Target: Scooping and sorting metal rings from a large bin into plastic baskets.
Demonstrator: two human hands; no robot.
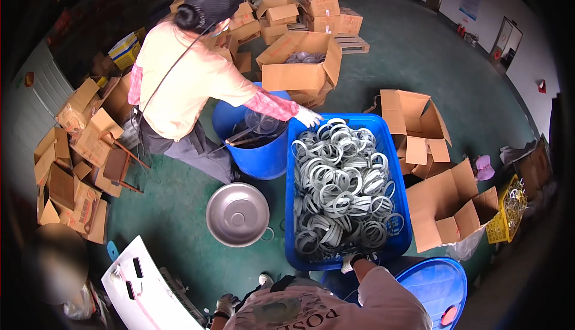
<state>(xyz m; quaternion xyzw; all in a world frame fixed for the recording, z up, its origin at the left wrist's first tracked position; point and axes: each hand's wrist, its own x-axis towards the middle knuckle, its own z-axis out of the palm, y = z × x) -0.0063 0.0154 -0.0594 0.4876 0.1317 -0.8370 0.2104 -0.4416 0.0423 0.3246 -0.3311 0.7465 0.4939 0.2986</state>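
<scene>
A large blue plastic crate (290, 210) stands in front of me, heaped with pale grey-white rings (341, 180). My right hand (352, 262), in a white glove, grips the crate's near rim. Down at my left side hangs my left hand (226, 305), gloved too and apart from the crate; its fingers are too small and dark to read. Across from me, a co-worker's gloved hand (308, 117) rests at the crate's far left corner. That person, in a dark cap, stands beside a blue barrel (263, 161) with a clear round piece and sticks in its top.
A wide metal basin (238, 215) sits on the green floor, left of the crate. Open cardboard boxes (413, 117) line the right side, and more boxes (84, 204) pile up at left. A white panel (144, 288) lies near me; a blue barrel (434, 288) is at lower right.
</scene>
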